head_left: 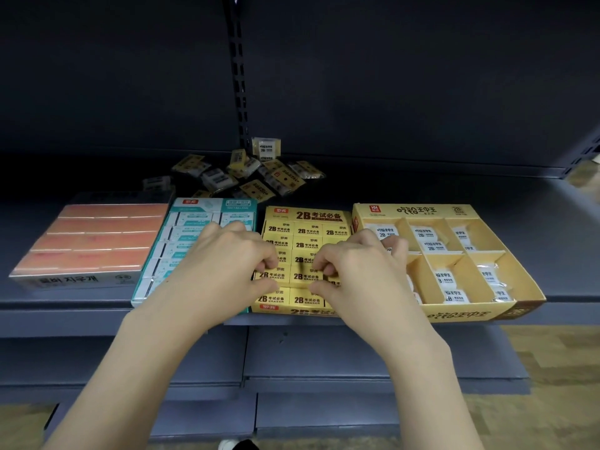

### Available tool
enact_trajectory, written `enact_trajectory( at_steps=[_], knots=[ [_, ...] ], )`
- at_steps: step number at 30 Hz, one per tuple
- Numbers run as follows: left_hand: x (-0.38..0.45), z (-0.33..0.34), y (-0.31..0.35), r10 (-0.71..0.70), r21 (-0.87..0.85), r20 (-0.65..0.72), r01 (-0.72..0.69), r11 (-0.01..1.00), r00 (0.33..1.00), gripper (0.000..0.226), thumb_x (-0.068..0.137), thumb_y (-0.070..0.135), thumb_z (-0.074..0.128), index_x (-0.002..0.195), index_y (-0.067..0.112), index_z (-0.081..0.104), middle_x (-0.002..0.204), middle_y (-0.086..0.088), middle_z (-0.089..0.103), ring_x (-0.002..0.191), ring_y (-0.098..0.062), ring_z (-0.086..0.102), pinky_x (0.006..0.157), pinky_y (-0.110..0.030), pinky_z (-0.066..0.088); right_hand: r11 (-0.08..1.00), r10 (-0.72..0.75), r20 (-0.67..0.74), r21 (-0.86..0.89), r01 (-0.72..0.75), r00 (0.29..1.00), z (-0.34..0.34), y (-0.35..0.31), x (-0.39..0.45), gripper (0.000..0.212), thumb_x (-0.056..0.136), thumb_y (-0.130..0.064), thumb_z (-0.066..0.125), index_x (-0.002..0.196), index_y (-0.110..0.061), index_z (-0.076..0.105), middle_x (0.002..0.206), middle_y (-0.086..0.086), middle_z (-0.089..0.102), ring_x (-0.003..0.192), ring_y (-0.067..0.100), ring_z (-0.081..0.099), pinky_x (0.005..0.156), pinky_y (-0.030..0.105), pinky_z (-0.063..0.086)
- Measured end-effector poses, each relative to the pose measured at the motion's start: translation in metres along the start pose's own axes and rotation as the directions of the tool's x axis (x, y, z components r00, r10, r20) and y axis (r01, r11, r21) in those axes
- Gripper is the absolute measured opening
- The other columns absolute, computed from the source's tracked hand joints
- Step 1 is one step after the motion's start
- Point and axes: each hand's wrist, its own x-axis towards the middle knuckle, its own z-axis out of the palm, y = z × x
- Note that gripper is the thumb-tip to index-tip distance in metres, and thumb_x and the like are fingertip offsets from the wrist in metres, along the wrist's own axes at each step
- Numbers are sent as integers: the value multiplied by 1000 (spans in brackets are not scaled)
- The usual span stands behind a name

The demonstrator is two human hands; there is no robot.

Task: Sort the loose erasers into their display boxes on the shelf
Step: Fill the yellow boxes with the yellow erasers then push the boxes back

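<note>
Both hands hover over the yellow 2B display box [319, 216], which is packed with rows of yellow erasers. My left hand [227, 264] has its fingers curled down and pinches a yellow eraser [271, 277] in the second row from the front. My right hand [354, 271] is curled the same way on the neighbouring erasers of that row, and a yellow eraser [305, 276] shows between the two hands. A pile of loose wrapped erasers [253, 177] lies at the back of the shelf. The partitioned yellow box [470, 311] on the right holds several white wrapped erasers.
A teal box [201, 206] of white erasers sits left of the yellow one, partly under my left wrist. At the far left is an orange box [91, 241]. The dark shelf back panel and slotted upright [240, 92] rise behind. Lower grey shelves [324, 352] step out below.
</note>
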Motion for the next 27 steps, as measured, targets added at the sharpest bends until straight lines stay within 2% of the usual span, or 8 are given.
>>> enact_trajectory(
  at_steps=[4, 6, 11, 15, 17, 20, 24, 27],
  knots=[
    [5, -8, -6, 25, 18, -83, -24, 1000, 996, 35, 89, 55, 42, 96, 29, 65, 85, 16, 58, 90, -10, 45, 79, -29, 26, 999, -32, 39, 11, 32, 999, -9, 0, 3, 40, 84, -64, 47, 108, -35, 59, 99, -14, 61, 108, 9, 39, 86, 34, 12],
    [10, -12, -10, 56, 45, -134, -50, 998, 989, 42, 90, 53, 37, 95, 25, 68, 85, 10, 64, 89, -18, 52, 75, -32, 28, 999, -52, 30, 11, 52, 998, -14, -1, 8, 42, 87, -64, 40, 110, -35, 58, 99, -13, 61, 106, 10, 41, 88, 35, 16],
    [32, -19, -32, 73, 121, -143, -56, 991, 987, 43, 89, 39, 32, 110, 21, 65, 106, 1, 65, 104, -26, 54, 81, -37, 32, 988, -152, -4, 1, 152, 988, -22, -1, 27, 32, 97, -44, 39, 122, -33, 55, 116, -12, 58, 112, 14, 40, 91, 33, 22],
    [62, -20, -58, 24, 185, -167, 7, 983, 986, 37, 98, 24, 39, 134, 26, 48, 137, 4, 49, 125, -21, 39, 97, -36, 27, 967, -253, -6, -47, 252, 967, -22, 2, 45, 32, 99, -28, 42, 129, -27, 54, 125, -5, 58, 120, 20, 42, 96, 39, 28],
    [78, -17, -78, -35, 248, -131, 67, 966, 991, 43, 98, 20, 39, 140, 29, 37, 144, 7, 40, 127, -19, 34, 98, -34, 24, 955, -289, -17, -75, 287, 957, -18, 5, 53, 30, 95, -20, 51, 124, -23, 59, 119, 1, 63, 116, 26, 50, 93, 44, 34],
    [102, -9, -107, -97, 356, -61, 112, 928, 993, 47, 96, 26, 46, 141, 30, 34, 145, 6, 36, 130, -18, 27, 97, -33, 21, 944, -309, -19, -128, 304, 951, -10, 10, 65, 30, 90, -12, 58, 118, -20, 63, 112, 2, 66, 110, 29, 55, 88, 45, 39],
    [129, -5, -128, -32, 533, 33, 9, 846, 999, 59, 88, 38, 55, 141, 25, 35, 145, 0, 32, 134, -22, 19, 98, -34, 20, 923, -355, 40, -147, 357, 934, -6, 11, 79, 38, 95, -14, 49, 130, -28, 53, 130, -3, 55, 124, 23, 44, 99, 42, 32],
    [141, -5, -136, 68, 617, 122, -129, 776, 990, 62, 86, 34, 57, 142, 26, 33, 150, 0, 25, 137, -23, 15, 101, -34, 17, 913, -375, 61, -148, 380, 925, -4, 8, 87, 40, 96, -15, 45, 133, -30, 48, 134, -3, 52, 127, 23, 40, 104, 43, 28]
  ],
)
